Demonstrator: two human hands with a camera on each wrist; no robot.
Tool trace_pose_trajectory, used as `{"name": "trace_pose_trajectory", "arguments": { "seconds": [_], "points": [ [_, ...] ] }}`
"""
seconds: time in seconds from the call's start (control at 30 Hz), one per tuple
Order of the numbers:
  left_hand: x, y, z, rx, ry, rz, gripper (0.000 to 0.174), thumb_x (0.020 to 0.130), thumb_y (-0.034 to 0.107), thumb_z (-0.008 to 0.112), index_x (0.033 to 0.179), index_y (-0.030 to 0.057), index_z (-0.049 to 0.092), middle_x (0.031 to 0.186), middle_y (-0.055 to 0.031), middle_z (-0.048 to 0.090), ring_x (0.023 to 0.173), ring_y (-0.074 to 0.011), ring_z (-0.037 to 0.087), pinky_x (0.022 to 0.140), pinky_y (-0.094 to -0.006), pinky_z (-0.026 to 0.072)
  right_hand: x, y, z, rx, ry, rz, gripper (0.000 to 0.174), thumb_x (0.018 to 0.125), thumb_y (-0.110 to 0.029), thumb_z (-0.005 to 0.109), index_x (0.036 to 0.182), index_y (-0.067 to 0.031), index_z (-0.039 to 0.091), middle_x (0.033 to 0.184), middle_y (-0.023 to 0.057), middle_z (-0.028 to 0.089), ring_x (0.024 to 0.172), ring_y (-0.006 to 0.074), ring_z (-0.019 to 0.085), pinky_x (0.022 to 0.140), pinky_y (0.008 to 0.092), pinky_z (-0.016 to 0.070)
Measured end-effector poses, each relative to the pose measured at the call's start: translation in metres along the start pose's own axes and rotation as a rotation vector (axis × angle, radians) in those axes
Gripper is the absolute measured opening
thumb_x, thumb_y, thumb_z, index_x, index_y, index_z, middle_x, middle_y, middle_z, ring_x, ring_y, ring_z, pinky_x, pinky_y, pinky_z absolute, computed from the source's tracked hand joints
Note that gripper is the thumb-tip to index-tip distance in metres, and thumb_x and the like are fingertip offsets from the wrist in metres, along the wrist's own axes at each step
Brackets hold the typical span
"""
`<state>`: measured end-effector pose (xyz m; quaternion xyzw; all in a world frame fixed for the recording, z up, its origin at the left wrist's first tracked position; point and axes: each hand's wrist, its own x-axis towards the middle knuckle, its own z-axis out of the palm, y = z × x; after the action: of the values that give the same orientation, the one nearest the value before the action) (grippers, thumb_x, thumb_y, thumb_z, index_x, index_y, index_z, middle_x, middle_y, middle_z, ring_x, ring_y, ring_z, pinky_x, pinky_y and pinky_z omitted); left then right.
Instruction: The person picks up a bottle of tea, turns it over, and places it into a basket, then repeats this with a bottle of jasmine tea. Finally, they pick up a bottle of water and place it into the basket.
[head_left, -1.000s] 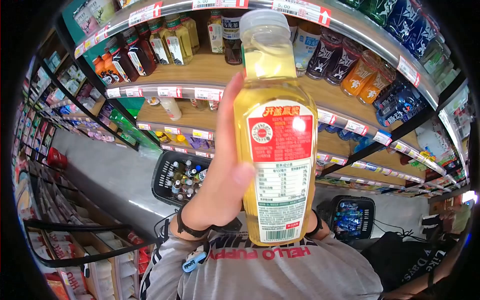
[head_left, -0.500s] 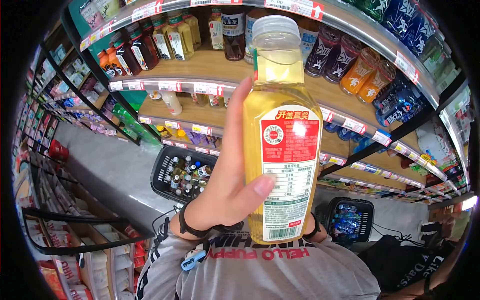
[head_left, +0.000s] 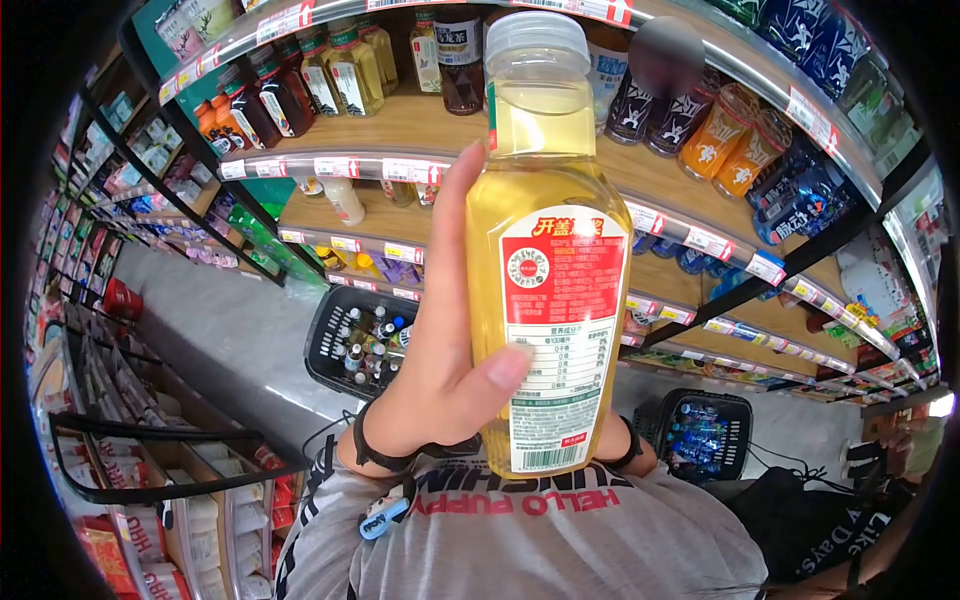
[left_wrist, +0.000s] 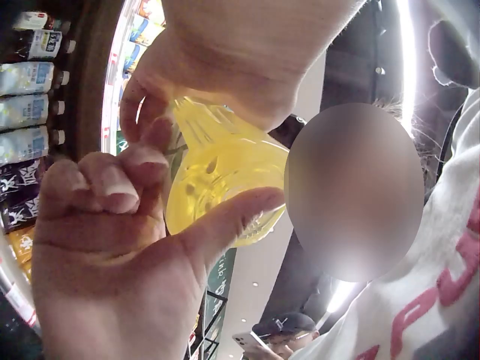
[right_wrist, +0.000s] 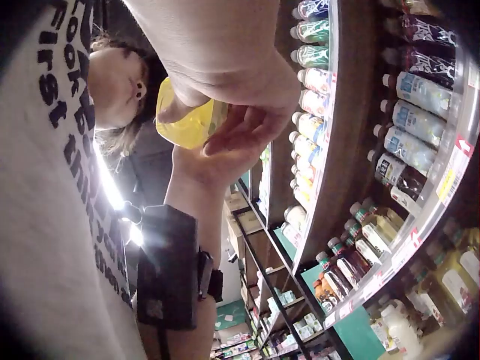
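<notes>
1. The bottle [head_left: 545, 250] of yellow drink is upright in the air, close to the head camera and in front of the drinks shelf [head_left: 420, 130]; its white cap [head_left: 535, 40] is on top and its red and white label [head_left: 560, 290] faces the person
2. The left hand [head_left: 440, 370] grips the bottle from its left side: the thumb [head_left: 495, 372] presses across the lower label and the forefinger [head_left: 458, 210] runs straight up the bottle's side, while the left wrist view shows the other fingers curled in beside the base
3. The right hand [right_wrist: 232, 75] holds the bottle's lower end from behind; in the head view the bottle hides all but its wrist, and the right wrist view shows its fingers bent round the yellow base, just beside the left hand's fingers
4. A black basket [head_left: 322, 340] of bottles sits on the floor by the lowest shelf, and a second basket [head_left: 700, 398] sits well apart to the right
5. A grey shirt [head_left: 520, 550] with red lettering lies just below the bottle's base
</notes>
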<state>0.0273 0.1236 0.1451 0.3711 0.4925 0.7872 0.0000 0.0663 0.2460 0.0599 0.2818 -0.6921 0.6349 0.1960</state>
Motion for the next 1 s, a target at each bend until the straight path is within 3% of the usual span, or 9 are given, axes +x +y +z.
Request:
{"name": "trace_pose_trajectory", "arguments": {
  "seconds": [0.17,0.33,0.67,0.77,0.83,0.93,1.0],
  "points": [
    [-0.004,0.001,0.000,0.032,0.016,0.004,0.094,0.074,0.035,0.054,0.134,-0.0022,-0.006,0.134,-0.0208,0.019,0.122,-0.0267,0.027,0.100,-0.0356,0.0221,0.000,0.005,-0.001,-0.013,-0.012,-0.062,0.030,0.071,-0.022,0.067,0.093,-0.0027,0.060,0.091,0.0120,0.062,0.080,0.0255,0.061,0.068,0.0324,0.0464],
    [-0.002,-0.022,-0.014,0.015,-0.142,0.252,0.097,0.073,0.036,0.056,0.134,-0.0013,-0.010,0.134,-0.0215,0.020,0.121,-0.0277,0.031,0.099,-0.0365,0.0246,-0.002,0.008,-0.004,-0.048,-0.032,-0.074,0.027,0.069,-0.023,0.068,0.086,-0.0028,0.061,0.082,0.0118,0.062,0.070,0.0256,0.060,0.060,0.0323,0.0442],
    [-0.012,0.001,0.002,-0.061,0.045,0.024,0.102,0.071,0.039,0.058,0.134,0.0006,-0.013,0.133,-0.0216,0.023,0.118,-0.0275,0.035,0.097,-0.0375,0.0281,-0.001,0.013,-0.001,-0.017,-0.024,-0.129,0.025,0.066,-0.021,0.069,0.081,-0.0025,0.061,0.079,0.0109,0.062,0.066,0.0256,0.060,0.058,0.0317,0.0437],
    [-0.009,-0.017,-0.008,-0.113,-0.054,0.148,0.103,0.070,0.039,0.058,0.134,0.0018,-0.014,0.133,-0.0211,0.023,0.118,-0.0274,0.036,0.097,-0.0382,0.0295,0.003,0.006,0.000,-0.005,0.014,-0.125,0.025,0.066,-0.020,0.069,0.080,-0.0022,0.061,0.078,0.0110,0.061,0.066,0.0255,0.059,0.058,0.0315,0.0438],
    [-0.005,-0.013,-0.007,-0.145,-0.047,0.116,0.104,0.070,0.040,0.059,0.134,0.0028,-0.015,0.133,-0.0208,0.022,0.118,-0.0274,0.036,0.097,-0.0386,0.0301,0.008,-0.005,0.000,-0.025,0.028,-0.095,0.024,0.066,-0.020,0.069,0.080,-0.0020,0.061,0.078,0.0110,0.061,0.066,0.0253,0.059,0.057,0.0313,0.0438],
    [-0.011,0.010,0.005,-0.171,0.093,-0.117,0.106,0.069,0.040,0.059,0.134,0.0039,-0.016,0.133,-0.0203,0.022,0.118,-0.0275,0.036,0.096,-0.0388,0.0307,0.002,-0.007,0.005,0.123,0.116,0.045,0.024,0.066,-0.020,0.069,0.079,-0.0020,0.060,0.078,0.0111,0.061,0.065,0.0248,0.059,0.057,0.0309,0.0437],
    [-0.011,0.008,0.004,-0.174,0.084,-0.102,0.106,0.069,0.040,0.060,0.134,0.0040,-0.016,0.133,-0.0201,0.022,0.118,-0.0275,0.036,0.096,-0.0388,0.0309,-0.001,0.002,0.005,0.129,0.113,0.006,0.023,0.066,-0.019,0.069,0.079,-0.0020,0.060,0.077,0.0112,0.061,0.065,0.0245,0.059,0.056,0.0306,0.0435]
  ]
}}
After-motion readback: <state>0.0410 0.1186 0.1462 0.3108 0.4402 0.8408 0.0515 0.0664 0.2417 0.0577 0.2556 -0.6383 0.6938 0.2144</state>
